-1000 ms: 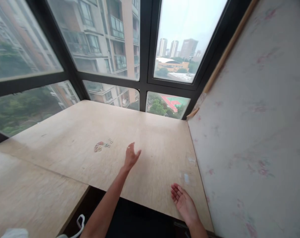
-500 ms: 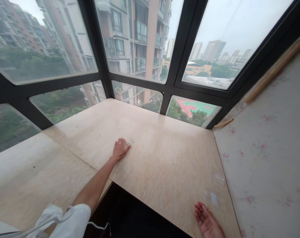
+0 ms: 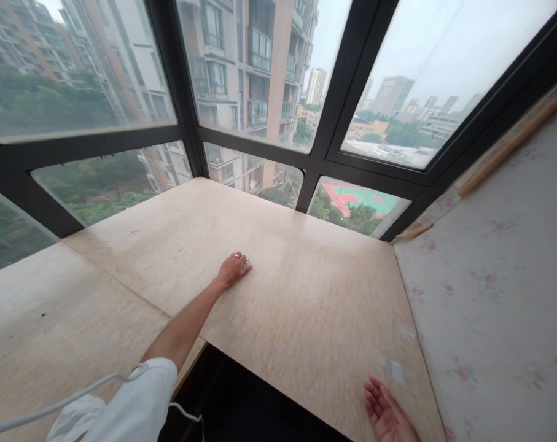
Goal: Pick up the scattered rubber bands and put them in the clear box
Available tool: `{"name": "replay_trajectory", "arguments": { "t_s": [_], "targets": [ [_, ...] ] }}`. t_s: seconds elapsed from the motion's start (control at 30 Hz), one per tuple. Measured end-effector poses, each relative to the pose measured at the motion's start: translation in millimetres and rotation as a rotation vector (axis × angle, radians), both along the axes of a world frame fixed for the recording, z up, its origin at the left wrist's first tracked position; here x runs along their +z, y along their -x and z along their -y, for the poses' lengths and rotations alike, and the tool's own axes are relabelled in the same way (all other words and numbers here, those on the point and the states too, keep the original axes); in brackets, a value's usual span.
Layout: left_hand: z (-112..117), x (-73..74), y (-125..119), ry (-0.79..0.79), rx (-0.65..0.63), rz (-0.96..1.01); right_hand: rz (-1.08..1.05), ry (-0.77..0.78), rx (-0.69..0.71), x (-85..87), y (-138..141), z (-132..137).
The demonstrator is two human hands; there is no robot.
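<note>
My left hand (image 3: pixel 233 269) rests far out on the pale wooden tabletop (image 3: pixel 287 294), its fingers curled and its thumb stretched toward them. Between thumb and fingers show a few small thin rings (image 3: pixel 246 264), silvery or greenish, mostly covered by the hand. A band sits on one of that hand's fingers. Nearer to me at the lower right, my right hand (image 3: pixel 387 410) lies palm up over the tabletop with its fingers loosely bent and apart. Nothing is in it.
Dark window frames (image 3: pixel 250 147) border the back of the tabletop. A flowered wall (image 3: pixel 499 307) stands on the right. A dark gap (image 3: pixel 241 393) opens below the front edge. A white cable (image 3: pixel 75 399) crosses my left sleeve. Clear tape patches (image 3: pixel 397 371) stick near the wall.
My left hand has moved slightly right over the small rings, and its fingers have curled in around them. My right hand has stayed nearly still. The view has shifted a little.
</note>
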State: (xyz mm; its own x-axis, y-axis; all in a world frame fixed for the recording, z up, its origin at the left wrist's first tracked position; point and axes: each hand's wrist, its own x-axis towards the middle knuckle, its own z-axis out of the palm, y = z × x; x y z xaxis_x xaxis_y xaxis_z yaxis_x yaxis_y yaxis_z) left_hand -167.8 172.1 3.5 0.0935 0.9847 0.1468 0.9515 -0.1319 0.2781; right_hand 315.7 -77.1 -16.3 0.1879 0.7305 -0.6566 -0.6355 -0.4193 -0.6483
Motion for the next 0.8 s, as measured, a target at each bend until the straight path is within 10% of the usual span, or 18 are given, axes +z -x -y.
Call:
{"name": "replay_trajectory", "arguments": {
  "t_s": [0.33, 0.8],
  "targets": [
    [-10.9, 0.6, -0.1, 0.165, 0.181, 0.039, -0.063, -0.027, -0.041, 3.2, 4.0, 2.7],
    [-24.9, 60.6, -15.0, 0.424, 0.284, 0.794, -0.060, -0.118, -0.011, -0.4, 3.4, 6.3]
  ]
}}
